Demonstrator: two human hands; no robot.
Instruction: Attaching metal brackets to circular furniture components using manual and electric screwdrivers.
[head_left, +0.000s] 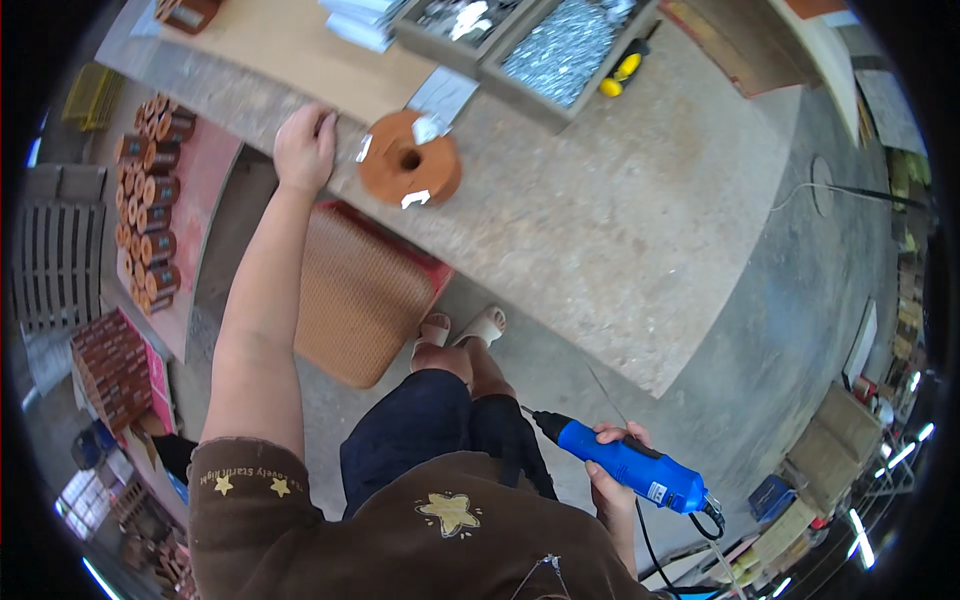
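My right hand (pixel 612 500) is wrapped round a blue electric screwdriver (pixel 625 462), held low on the right beside my leg and off the table. Its black nose points up and left, and a black cord leaves its rear end. On the table's near edge rests my left hand (pixel 304 150), its fingers curled in; whatever may be inside them is hidden. Just right of that hand lies a thick, round, reddish-brown ring (pixel 385 178) with a dark centre hole. Several white pieces stick to the ring's rim.
Two trays of small silvery metal parts (pixel 568 50) stand at the far side, beside a yellow-and-black tool (pixel 626 70). A woven-topped stool (pixel 355 295) is under the table edge (pixel 590 345). Several brown cylinders (pixel 158 215) crowd a pink surface at left.
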